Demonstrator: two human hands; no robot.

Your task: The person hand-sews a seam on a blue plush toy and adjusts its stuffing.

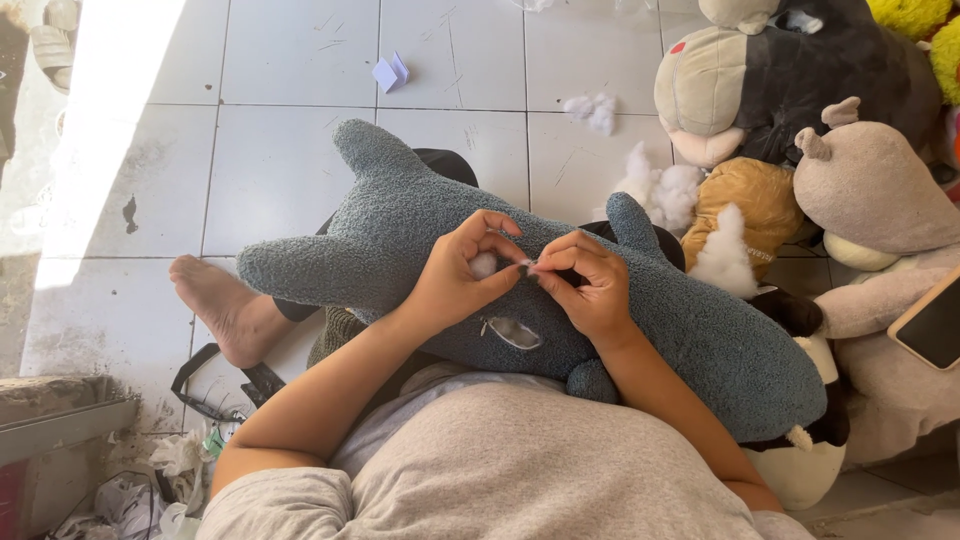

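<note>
Stitching looks to be the step in hand: both hands meet over a blue-grey plush shark [420, 235] lying across the person's lap, tail to the far left, head to the near right. Left hand [462, 268] is closed, pinching the fabric around a small tuft of white stuffing [485, 265] that shows at a seam. Right hand [590, 283] is closed too, fingertips pinched just beside it, seemingly on a needle or thread too fine to make out. Judging by this, the next pull calls for a steady pinch holding the seam edges together. Loose stuffing [668, 190] and other plush toys [800, 70] lie at the far right on the tiled floor [280, 150]
</note>
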